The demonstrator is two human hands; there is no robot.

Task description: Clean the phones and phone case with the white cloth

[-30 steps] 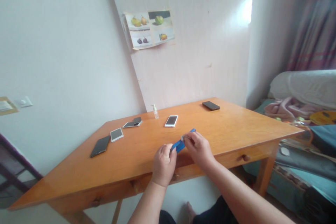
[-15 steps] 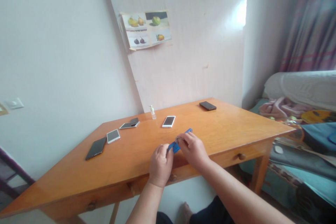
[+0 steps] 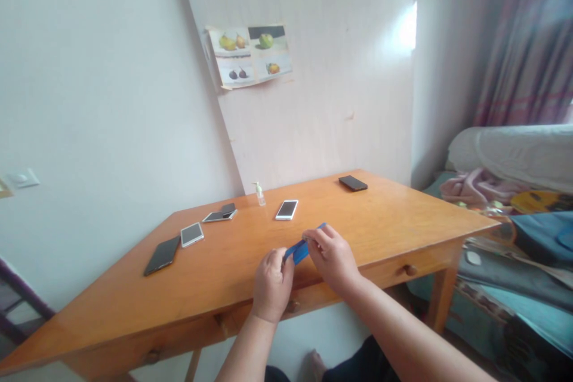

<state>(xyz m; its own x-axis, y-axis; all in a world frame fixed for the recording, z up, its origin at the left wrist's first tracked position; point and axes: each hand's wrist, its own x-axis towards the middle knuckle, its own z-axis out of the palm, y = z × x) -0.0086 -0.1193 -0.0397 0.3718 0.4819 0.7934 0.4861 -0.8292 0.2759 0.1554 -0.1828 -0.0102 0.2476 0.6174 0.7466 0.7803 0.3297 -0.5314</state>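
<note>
Object (image 3: 296, 252), flat and blue, exact kind not clear, is held tilted above the near edge of the table (image 3: 385, 233). Left hand (image 3: 273, 286): closed on the end of the object nearest that hand, thumb along it, fingers curled at its edge. Right hand (image 3: 332, 255): fingers bent and bunched over the object's other half, pinching a small pale scrap (image 3: 306, 237) against it; material too blurred to tell. Middle of the object lies exposed between the two sets of fingers; a blue tip shows beyond the right fingers. Near the table's far edge, a pump bottle (image 3: 260, 196) stands upright, a white phone (image 3: 287, 210) lying just beside it.
</note>
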